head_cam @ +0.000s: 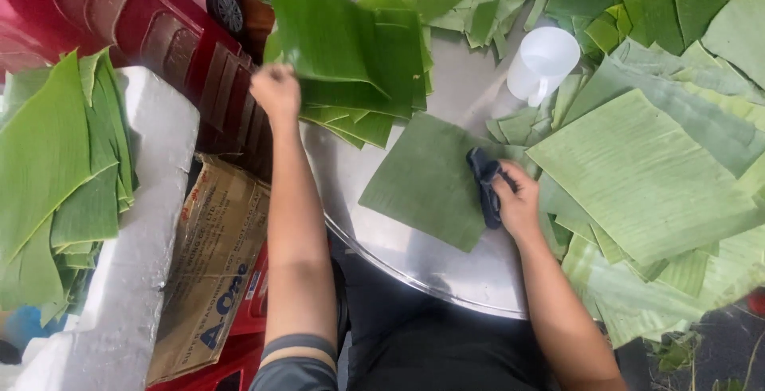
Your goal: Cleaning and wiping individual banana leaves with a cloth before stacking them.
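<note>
So our right hand [518, 200] is closed around a dark cloth [484, 184], pressing it on the right edge of a single dark green leaf [426, 180] that lies flat on the round metal table [446, 267]. Our left hand [275, 90] is up at the far left, fingers pinched on the edge of a big leaf lifted off the stack [358, 64] behind.

Further out we've got a white plastic jug [542, 62] standing among the leaves, and a pale pile [645, 176] of underside-up pieces on the right. Left of the table there's a brown cardboard box [211, 267] with red and blue print, a white foam block [139, 231] beside it, more leaves [56, 176] on that, and a red crate [143, 24] behind.
</note>
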